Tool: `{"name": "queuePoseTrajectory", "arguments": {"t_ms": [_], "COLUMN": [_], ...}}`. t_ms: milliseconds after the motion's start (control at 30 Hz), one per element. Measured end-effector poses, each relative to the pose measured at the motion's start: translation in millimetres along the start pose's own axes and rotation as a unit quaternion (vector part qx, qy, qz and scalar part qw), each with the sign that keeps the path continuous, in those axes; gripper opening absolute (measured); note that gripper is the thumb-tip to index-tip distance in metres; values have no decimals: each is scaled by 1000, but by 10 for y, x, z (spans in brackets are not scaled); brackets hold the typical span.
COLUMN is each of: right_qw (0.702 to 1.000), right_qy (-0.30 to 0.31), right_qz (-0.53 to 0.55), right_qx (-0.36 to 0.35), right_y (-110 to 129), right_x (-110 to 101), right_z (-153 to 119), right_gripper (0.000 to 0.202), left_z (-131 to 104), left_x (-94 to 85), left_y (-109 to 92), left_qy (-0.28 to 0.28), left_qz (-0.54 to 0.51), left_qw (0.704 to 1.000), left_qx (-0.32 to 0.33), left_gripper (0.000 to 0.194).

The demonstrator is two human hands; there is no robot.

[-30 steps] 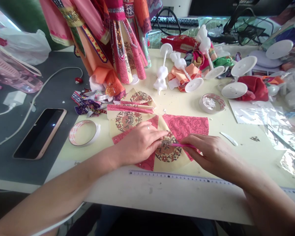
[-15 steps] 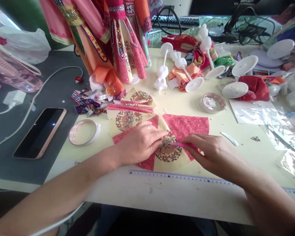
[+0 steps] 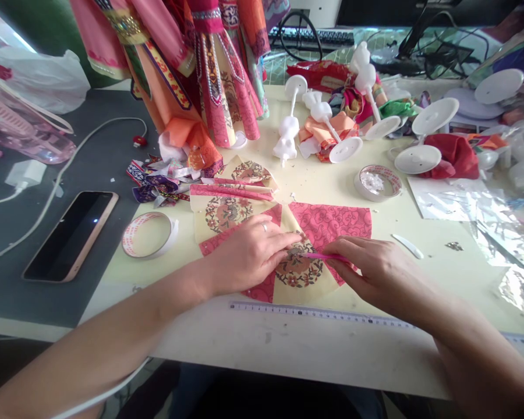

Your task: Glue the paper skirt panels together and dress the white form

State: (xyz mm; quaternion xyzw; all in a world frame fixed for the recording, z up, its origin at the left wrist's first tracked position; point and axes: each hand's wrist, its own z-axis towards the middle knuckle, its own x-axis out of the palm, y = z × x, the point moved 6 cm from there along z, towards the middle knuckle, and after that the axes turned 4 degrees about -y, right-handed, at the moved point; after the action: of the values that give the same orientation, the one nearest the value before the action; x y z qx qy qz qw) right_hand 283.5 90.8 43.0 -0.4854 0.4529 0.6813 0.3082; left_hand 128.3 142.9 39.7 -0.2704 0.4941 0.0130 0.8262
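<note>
Panelled fabric piece (image 3: 297,274): pink scroll-print and cream panels, floral medallions on the cream, spread out mid-frame, partly covered. Slim pink pen-like tool (image 3: 324,256): near-horizontal, right of frame centre, tip at a medallion, contact unclear.

Head-worn view, facing forward, angled down

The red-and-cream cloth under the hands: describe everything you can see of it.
The cloth looks like thin printed fabric: red panels with dark swirls meet cream panels with round floral motifs. It lies spread on the pale tabletop, just beyond a measuring strip. The left hand rests on it, hiding part; the right hand holds a pink tool whose tip is at one cream panel's motif. Whether the tip touches is unclear.
</note>
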Motion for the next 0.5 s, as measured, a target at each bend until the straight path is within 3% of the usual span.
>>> {"name": "queuePoseTrajectory", "arguments": {"t_ms": [100, 333, 500], "right_qw": [1000, 1000, 1000], "right_qy": [0, 10, 4], "right_qz": [0, -1, -3], "right_qx": [-1, 14, 15], "right_y": [1, -22, -20], "right_x": [0, 21, 18], "right_z": [-4, -10, -1], "right_gripper": [24, 21, 20], "left_z": [2, -18, -53], "left_x": [-18, -34, 21], "left_y": [-61, -333, -342], "left_qy": [2, 96, 122], "left_qz": [-5, 32, 56], "left_qw": [1000, 993, 989], "left_qx": [25, 64, 63], "left_gripper": [30, 17, 21]}}
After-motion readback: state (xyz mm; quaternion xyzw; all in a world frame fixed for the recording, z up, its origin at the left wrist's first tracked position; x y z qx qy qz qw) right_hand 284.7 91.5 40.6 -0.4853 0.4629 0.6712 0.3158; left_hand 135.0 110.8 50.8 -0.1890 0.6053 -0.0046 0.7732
